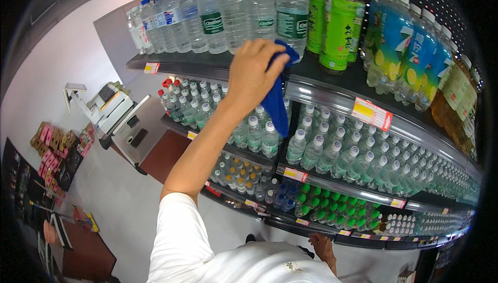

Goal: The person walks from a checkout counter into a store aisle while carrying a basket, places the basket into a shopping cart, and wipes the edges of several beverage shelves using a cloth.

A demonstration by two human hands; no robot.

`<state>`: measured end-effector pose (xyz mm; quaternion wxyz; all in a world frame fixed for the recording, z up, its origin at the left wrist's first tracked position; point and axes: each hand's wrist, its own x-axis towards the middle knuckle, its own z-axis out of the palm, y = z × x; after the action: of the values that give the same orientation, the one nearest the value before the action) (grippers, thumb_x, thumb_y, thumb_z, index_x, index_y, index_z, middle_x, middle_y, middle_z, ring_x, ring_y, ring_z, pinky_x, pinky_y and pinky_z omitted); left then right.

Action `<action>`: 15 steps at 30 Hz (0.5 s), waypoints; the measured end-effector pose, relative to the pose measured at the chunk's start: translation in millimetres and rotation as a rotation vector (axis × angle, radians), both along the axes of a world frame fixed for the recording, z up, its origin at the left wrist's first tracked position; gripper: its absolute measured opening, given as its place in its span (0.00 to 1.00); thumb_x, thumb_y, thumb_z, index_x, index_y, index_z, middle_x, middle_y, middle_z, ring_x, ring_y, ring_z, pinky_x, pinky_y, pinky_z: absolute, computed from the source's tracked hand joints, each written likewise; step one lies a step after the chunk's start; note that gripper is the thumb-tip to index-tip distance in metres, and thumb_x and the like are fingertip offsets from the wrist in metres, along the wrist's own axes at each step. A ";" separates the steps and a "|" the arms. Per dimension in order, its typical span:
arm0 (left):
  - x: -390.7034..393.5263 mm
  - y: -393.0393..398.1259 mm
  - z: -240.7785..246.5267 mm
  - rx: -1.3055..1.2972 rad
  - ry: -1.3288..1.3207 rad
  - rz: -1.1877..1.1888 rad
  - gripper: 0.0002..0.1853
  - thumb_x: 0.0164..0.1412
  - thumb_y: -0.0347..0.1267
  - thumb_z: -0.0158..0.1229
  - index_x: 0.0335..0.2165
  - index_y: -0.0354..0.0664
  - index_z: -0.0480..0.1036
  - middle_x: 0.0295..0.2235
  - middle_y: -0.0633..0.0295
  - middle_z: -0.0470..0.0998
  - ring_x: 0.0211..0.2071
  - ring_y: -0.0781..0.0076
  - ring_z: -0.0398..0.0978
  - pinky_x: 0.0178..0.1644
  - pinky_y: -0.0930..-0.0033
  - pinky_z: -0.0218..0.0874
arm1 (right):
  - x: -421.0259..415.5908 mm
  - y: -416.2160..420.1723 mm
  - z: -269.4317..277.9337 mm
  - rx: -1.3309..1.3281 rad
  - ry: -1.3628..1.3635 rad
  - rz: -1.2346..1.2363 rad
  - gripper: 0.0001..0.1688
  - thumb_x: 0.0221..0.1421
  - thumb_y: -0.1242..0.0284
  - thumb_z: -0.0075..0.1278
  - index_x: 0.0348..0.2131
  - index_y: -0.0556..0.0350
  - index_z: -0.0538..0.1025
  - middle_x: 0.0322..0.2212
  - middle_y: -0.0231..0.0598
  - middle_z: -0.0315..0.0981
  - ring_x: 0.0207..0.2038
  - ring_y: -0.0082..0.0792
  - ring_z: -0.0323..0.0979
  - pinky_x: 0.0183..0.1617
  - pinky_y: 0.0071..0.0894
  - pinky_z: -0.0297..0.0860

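My left hand (pixel 255 67) reaches forward to the upper shelf and grips a blue cloth (pixel 277 108). The cloth's top lies against the base of a large clear water bottle with a green label (pixel 291 22), and its lower part hangs over the shelf's front edge. Beside my hand stand more large water bottles (pixel 235 11). Low beside my body, my right hand (pixel 322 244) hangs with loosely bent fingers and nothing visible in it. Green-labelled tea bottles (pixel 336 30) stand on the upper shelf, right of the cloth.
Lemon drink bottles (pixel 414 55) fill the upper shelf further right. Lower shelves hold rows of small water bottles (pixel 334 158) and green-capped bottles (pixel 334 205). Price tags (pixel 372 113) line the shelf edges. A counter (pixel 149 131) with a white machine (pixel 111 106) stands left, near stacked pink boxes (pixel 48 162).
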<state>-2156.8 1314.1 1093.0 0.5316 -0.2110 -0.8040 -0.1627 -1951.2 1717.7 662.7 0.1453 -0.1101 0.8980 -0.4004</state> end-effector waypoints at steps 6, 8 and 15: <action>8.8 -22.0 -6.5 -0.049 -0.175 -0.010 0.18 0.66 0.39 0.58 0.46 0.36 0.77 0.41 0.51 0.79 0.44 0.51 0.74 0.52 0.58 0.60 | -12.8 -18.6 3.8 0.023 -0.020 0.046 0.14 0.65 0.73 0.48 0.44 0.60 0.80 0.31 0.45 0.85 0.34 0.36 0.84 0.39 0.34 0.78; 9.6 -30.2 -5.7 -0.060 -0.171 -0.005 0.18 0.66 0.39 0.57 0.45 0.35 0.76 0.39 0.51 0.79 0.42 0.51 0.74 0.51 0.58 0.60 | -16.9 -22.2 1.3 0.025 0.001 0.080 0.14 0.64 0.72 0.48 0.44 0.61 0.80 0.31 0.45 0.84 0.34 0.36 0.84 0.39 0.34 0.78; 14.4 -57.1 -9.1 -0.037 -0.173 0.022 0.18 0.66 0.40 0.57 0.45 0.35 0.75 0.37 0.51 0.79 0.41 0.51 0.74 0.51 0.57 0.59 | -16.9 -44.2 7.9 0.007 -0.099 0.020 0.14 0.64 0.72 0.49 0.43 0.63 0.80 0.30 0.47 0.84 0.34 0.37 0.84 0.39 0.35 0.78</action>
<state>-2142.4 1257.0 1083.9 0.4580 -0.1972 -0.8519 -0.1598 -1968.1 1673.5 670.6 0.1940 -0.0985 0.8901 -0.4006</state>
